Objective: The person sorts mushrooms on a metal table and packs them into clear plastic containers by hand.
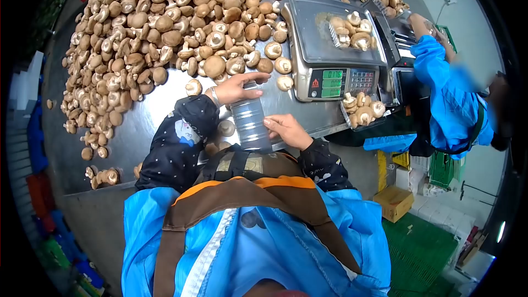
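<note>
A clear ribbed plastic tray [250, 124] is held in front of my body, over the near edge of the metal table. My left hand [236, 89] grips its far end, fingers pointing right. On the tray's right side, my right hand [287, 131] pinches the edge between thumb and fingers. No mushrooms show inside it; whether it is one tray or several nested together I cannot tell. Close to my left wrist lies a loose shiitake mushroom [193, 87], with another mushroom [226, 128] beside the tray.
A large heap of shiitake mushrooms [140, 38] covers the table's left and back. Right of my hands, a digital scale [308, 49] carries a filled tray [352, 32]; another filled tray [363, 111] sits at its front. A co-worker in blue sleeves [440, 77] stands at the right.
</note>
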`<action>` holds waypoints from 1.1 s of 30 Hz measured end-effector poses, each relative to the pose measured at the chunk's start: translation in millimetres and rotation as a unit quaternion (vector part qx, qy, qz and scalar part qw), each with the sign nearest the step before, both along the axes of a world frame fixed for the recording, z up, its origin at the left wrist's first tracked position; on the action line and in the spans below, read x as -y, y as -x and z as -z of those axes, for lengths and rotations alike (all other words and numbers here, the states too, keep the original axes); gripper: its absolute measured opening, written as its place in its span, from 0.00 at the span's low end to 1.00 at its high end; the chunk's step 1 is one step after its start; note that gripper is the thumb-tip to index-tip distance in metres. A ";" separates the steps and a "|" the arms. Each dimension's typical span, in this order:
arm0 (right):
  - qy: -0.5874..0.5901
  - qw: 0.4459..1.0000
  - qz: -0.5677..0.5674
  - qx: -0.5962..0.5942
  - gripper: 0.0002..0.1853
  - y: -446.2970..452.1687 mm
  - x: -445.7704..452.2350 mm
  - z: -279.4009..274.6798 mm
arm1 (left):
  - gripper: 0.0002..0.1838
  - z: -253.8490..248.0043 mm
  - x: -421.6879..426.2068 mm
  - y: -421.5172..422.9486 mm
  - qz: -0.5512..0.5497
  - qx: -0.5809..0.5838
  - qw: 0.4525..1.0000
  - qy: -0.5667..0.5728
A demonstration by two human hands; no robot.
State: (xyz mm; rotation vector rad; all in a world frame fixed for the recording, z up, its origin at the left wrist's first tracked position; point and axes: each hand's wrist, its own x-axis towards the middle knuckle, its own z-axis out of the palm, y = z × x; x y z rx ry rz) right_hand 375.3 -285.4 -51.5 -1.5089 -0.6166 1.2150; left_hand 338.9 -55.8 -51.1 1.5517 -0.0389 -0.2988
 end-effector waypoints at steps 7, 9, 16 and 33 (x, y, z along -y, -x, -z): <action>-0.008 0.991 -0.112 -0.073 0.17 -22.3 -8.7 -1.9 | 0.30 -1.6 -7.6 1.7 0.023 -0.019 0.999 -0.017; -0.011 0.989 -0.118 -0.089 0.17 -24.7 -9.0 -1.2 | 0.31 -3.1 -7.6 1.6 0.028 -0.019 0.999 -0.008; -0.010 0.994 -0.084 -0.072 0.16 -43.1 -28.2 4.2 | 0.32 5.8 -10.3 2.3 0.034 -0.008 0.999 -0.002; 0.026 0.996 -0.074 0.050 0.08 -44.9 -54.4 -10.4 | 0.35 7.4 -11.0 3.5 0.025 -0.016 0.999 0.021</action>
